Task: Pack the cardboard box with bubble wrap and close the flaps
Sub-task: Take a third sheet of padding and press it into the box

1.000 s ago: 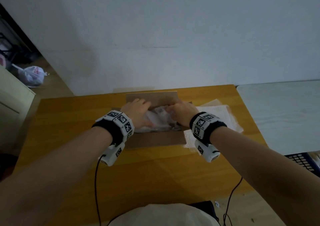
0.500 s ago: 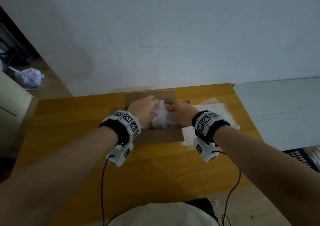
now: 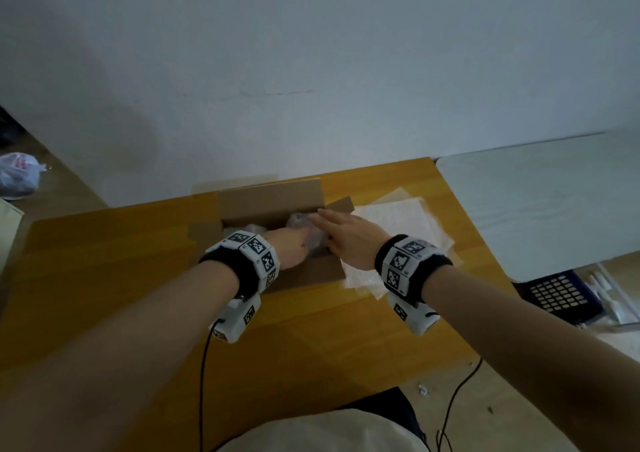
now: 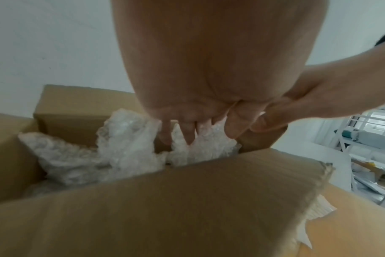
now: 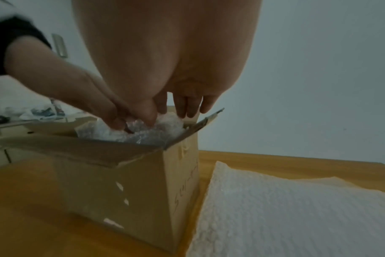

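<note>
Pressing bubble wrap (image 4: 130, 147) into cardboard box (image 3: 270, 198), left hand (image 3: 291, 247) outstretched, right hand (image 3: 349, 237) flat over it.

I log a wooden table (image 3: 104, 278) against a white wall (image 3: 311, 53), a pale table (image 3: 554, 202) just beside its right edge, a blue perforated crate (image 3: 561, 295) below that, a plastic bag (image 3: 17, 174) far left

Cardboard box (image 3: 304, 275) mouth faces up; far flap (image 3: 270, 198) upright, close to the wall. Crumpled bubble wrap (image 4: 125, 147), left hand (image 3: 291, 247) and right hand (image 3: 349, 237) crowd the opening. Flat wrap sheets (image 3: 408, 223) abut its right side; table (image 3: 104, 261) open on its left.
</note>
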### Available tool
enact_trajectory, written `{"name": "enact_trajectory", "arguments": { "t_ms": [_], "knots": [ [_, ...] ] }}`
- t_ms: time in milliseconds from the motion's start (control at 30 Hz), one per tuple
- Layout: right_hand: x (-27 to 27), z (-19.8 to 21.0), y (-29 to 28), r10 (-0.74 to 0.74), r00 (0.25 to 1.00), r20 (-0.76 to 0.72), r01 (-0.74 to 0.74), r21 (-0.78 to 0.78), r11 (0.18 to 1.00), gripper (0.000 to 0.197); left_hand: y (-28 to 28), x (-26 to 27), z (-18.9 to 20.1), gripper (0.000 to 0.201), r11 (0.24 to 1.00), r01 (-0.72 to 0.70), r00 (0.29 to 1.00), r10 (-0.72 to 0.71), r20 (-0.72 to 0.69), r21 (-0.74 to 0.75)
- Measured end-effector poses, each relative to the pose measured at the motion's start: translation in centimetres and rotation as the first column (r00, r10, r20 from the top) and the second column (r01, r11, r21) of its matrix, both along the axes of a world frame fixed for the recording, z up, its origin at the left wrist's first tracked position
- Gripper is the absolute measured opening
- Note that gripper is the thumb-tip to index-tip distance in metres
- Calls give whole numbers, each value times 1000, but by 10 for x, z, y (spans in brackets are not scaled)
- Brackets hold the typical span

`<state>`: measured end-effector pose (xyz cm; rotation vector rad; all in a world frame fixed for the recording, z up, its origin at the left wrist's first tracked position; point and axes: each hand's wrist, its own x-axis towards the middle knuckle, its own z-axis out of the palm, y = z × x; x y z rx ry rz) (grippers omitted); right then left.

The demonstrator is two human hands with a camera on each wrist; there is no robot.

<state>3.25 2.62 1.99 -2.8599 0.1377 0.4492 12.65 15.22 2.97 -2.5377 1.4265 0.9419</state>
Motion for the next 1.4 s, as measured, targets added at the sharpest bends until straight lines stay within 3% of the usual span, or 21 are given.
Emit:
{"name": "enact_trajectory", "arguments": {
  "t_ms": [100, 300, 533, 700, 800, 900, 1000, 1200, 1300, 1400],
  "knots": [
    [-2, -8, 2, 58, 997, -45, -61, -82, 995, 56, 9, 8, 4, 40, 997, -44, 999, 43, -4, -70],
    [7, -12, 3, 110, 983, -147, -141, -219, 966, 54, 35, 23, -4, 31, 945, 102, 989, -62, 134, -312],
    [23, -10, 3, 167, 936, -310, -275, -345, 897, 51, 30, 18, -22, 42, 967, 252, 963, -246, 106, -42],
    [31, -12, 3, 201, 918, -341, -328, -370, 869, 48, 20, 8, -34, 50, 973, 200, 976, -208, 69, 115],
    [36, -10, 1, 198, 936, -291, -287, -307, 907, 48, 20, 12, -27, 48, 983, 167, 986, -169, 12, 79],
    [38, -2, 4, 136, 973, -186, -164, -142, 976, 48, 30, 22, -16, 32, 991, 97, 995, -99, -24, -94],
    [40, 3, 9, 65, 994, -89, -68, -30, 997, 48, 42, 33, -3, 32, 992, 59, 998, -54, 40, -111],
    [37, 2, 9, 231, 960, -157, -255, -154, 955, 49, 42, 33, -6, 42, 968, 132, 989, -112, 101, -215],
    [23, -3, 0, 275, 950, -148, -304, -239, 922, 54, 28, 26, -13, 45, 965, 228, 971, -215, 104, -132],
    [12, -8, -7, 242, 965, -101, -258, -202, 945, 57, 14, 24, -21, 48, 961, 276, 958, -276, 79, 15]
  ]
}}
